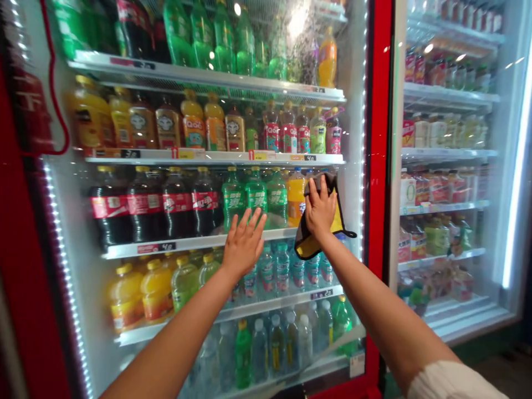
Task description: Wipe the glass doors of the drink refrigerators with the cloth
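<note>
My left hand (244, 244) lies against the glass door (178, 127) of a drinks fridge, fingers stretched out and slightly apart, holding nothing. To its right, my right hand (321, 209) presses a grey and yellow cloth (305, 244) with a black edge flat to the same glass. Its fingers are extended over the cloth, and I cannot see them wrapped round it. One cloth corner with a loop sticks out to the right. Behind the glass near my hands stand green soda bottles (255, 194) and an orange drink bottle (296, 197).
The fridge's red frame (380, 183) runs down the right side, with a lit strip inside. Shelves behind the glass hold rows of bottles, including dark cola bottles (203, 199). A second stocked fridge (451, 149) stands at right. A red curved handle (62, 133) shows at upper left.
</note>
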A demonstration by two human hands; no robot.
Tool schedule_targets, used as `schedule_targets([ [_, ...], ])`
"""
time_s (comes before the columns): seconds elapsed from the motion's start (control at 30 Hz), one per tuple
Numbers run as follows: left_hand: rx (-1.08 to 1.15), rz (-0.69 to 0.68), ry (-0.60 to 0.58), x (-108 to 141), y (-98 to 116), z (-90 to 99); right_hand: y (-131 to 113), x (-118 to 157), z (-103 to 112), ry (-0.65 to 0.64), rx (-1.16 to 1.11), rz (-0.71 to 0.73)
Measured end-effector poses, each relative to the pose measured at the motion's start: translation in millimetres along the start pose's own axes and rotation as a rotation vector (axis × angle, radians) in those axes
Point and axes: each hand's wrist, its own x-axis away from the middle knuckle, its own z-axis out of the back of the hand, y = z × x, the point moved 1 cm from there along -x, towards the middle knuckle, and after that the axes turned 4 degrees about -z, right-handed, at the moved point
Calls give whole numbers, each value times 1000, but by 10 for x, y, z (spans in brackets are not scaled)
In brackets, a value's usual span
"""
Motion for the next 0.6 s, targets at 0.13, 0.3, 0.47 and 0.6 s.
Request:
schedule_targets([
  [0.13, -26, 37, -26, 46, -79, 58, -458, 204, -61, -125, 1, 209],
  [0.3, -39, 52, -42, 215, -213, 139, -92, 411, 165, -226, 39, 500],
  [0.47, -66, 69, -54, 416, -531, 284, -410, 136, 31, -86, 135, 183],
  [0.6, -93, 87, -36, 541, -776, 369, -1236, 134, -201, -80, 109, 196],
])
